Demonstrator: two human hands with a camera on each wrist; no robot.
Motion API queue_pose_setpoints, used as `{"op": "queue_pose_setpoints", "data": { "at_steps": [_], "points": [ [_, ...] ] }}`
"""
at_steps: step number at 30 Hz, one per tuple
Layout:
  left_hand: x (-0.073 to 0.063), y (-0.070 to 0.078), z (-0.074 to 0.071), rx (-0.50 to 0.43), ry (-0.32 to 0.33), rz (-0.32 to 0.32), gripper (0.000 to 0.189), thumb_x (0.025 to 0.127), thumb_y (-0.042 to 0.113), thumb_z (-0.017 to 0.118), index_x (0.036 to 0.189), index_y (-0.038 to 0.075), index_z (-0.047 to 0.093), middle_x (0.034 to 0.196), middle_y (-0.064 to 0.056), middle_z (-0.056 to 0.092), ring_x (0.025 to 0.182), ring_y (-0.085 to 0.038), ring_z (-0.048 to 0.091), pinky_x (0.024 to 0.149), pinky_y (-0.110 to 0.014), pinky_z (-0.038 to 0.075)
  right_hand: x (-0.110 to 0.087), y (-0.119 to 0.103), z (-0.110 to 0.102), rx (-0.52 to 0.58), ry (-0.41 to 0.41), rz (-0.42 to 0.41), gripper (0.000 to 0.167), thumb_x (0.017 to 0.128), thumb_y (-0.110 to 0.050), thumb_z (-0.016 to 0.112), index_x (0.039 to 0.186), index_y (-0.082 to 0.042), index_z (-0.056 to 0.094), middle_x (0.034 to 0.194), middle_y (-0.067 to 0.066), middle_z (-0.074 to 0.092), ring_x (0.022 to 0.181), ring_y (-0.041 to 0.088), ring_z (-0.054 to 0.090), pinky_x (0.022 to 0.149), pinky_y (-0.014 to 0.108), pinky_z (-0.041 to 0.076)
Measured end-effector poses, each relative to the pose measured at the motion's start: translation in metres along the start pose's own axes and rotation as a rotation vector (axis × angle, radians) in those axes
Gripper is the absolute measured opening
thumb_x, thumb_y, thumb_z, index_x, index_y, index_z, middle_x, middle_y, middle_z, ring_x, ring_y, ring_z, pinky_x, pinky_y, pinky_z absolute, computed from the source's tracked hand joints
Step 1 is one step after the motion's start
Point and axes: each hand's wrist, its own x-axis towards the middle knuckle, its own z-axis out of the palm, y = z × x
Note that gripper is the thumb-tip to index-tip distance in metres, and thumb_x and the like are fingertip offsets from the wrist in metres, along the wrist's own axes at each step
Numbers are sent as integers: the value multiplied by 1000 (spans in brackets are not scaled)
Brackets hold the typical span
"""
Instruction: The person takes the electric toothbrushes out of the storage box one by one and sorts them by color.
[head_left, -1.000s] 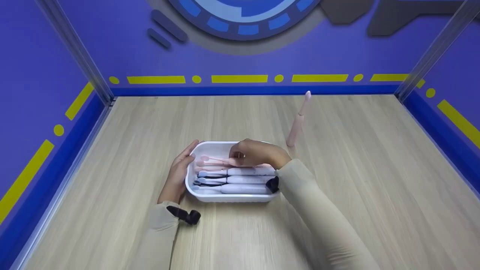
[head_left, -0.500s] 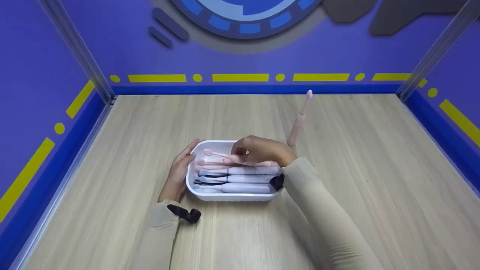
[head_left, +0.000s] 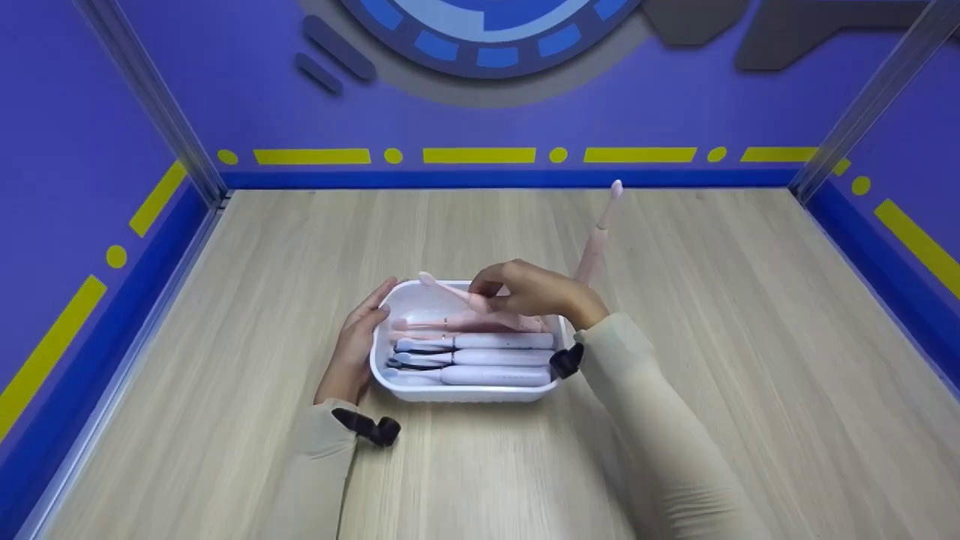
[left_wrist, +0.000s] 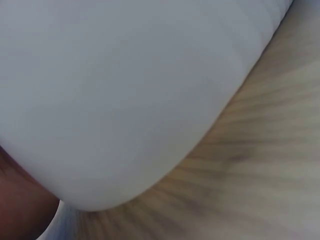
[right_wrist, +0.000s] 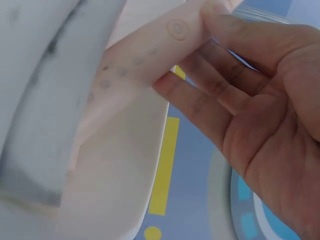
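Observation:
My left hand [head_left: 354, 346] grips the left end of a white plastic bin [head_left: 469, 395], its thumb at the rim. Close up, the left wrist view shows the bin's outer wall [left_wrist: 125, 100]. My right hand [head_left: 536, 289] pinches a pink electric toothbrush [head_left: 456, 291] over the bin's back part, brush head pointing left and raised. In the right wrist view, thumb and fingers hold its button-lined handle [right_wrist: 145, 57], whose lower end is hidden behind a white handle. Below it in the bin lie more pink toothbrushes [head_left: 480, 322] and several white electric toothbrushes [head_left: 502, 358], side by side.
Another pink electric toothbrush [head_left: 593, 249] stands upright on the wooden table [head_left: 720, 315] behind the right hand, its base hidden. Blue-purple panels [head_left: 480, 120] with yellow marks wall the table at the back and both sides.
My right hand has lifted the pink toothbrush from among the others, moving it up, back and slightly right, its brush head tilting upward. The left hand stays on the bin.

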Motion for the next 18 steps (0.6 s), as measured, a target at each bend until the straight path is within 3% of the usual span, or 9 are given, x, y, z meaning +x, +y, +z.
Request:
{"op": "queue_pose_setpoints", "data": {
  "at_steps": [9,18],
  "points": [
    [0,1,0,-9,5,-12,50,100,6,31,149,7,33,158,-4,28,147,-19,21,122,-34,16,-6,7,-5,80,159,-54,23,91,-8,64,113,-4,67,102,8,72,95,18,65,89,36,54],
    [0,1,0,-14,6,-12,50,100,5,30,149,7,33,159,-3,25,148,-18,19,122,-33,15,-15,15,-9,159,251,-97,27,90,-3,63,117,-2,66,106,12,70,99,22,64,95,41,52]
  ]
}}
